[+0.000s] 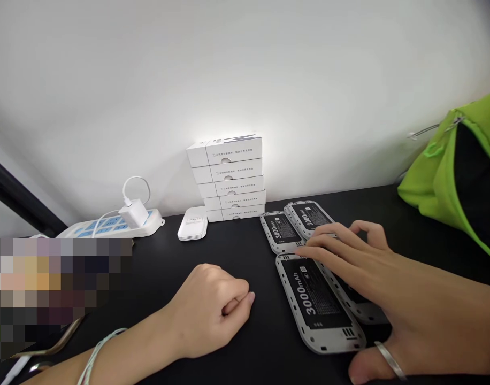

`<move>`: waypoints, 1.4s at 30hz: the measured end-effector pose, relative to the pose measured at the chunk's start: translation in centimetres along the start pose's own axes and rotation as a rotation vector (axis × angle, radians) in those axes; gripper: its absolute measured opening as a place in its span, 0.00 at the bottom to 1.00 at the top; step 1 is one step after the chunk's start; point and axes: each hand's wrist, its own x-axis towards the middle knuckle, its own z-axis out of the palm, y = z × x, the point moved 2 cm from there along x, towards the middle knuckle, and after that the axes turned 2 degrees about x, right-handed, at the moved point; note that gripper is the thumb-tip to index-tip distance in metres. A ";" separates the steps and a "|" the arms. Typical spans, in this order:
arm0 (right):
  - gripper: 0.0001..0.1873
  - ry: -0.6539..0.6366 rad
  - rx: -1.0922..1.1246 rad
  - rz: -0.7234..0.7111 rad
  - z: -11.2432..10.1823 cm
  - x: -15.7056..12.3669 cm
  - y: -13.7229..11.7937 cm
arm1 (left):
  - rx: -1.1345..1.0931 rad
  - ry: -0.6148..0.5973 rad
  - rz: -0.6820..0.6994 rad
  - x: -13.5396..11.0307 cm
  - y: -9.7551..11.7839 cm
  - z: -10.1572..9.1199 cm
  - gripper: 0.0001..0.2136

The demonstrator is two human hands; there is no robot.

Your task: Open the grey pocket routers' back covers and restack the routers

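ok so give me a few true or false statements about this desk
1. The right hand rests on grey-framed 3000mAh batteries. True.
2. The left hand holds one of the batteries. False: the left hand lies in a loose fist on the black tabletop, holding nothing.
3. Five white boxes stand in one stack. True.
4. The charger sits in a green power strip. False: the white charger sits in a white power strip; the lime-green bag is the green thing.

Pale braided bracelet (97, 354), silver thumb ring (390, 360)
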 end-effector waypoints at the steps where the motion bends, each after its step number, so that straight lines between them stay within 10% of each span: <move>1: 0.53 -0.003 0.003 0.010 0.0 0.0 -0.1 | 0.000 0.000 -0.001 0.0 0.0 0.0 0.18; 8: 0.47 -0.045 0.101 0.121 -0.4 1.0 -2.1 | -0.082 0.013 -0.095 0.1 0.4 -0.8 0.18; 16: 0.42 -0.064 0.279 0.160 1.7 3.0 -4.2 | -0.153 0.071 -0.091 -0.4 1.3 -1.0 0.47; 22: 0.44 -0.212 0.429 0.220 1.6 4.6 -3.3 | -0.226 0.090 -0.116 -0.6 1.0 -0.4 0.48; 42: 0.17 -0.092 0.593 0.244 -1.6 6.6 -5.2 | -0.276 0.183 -0.164 -0.4 0.2 -0.7 0.42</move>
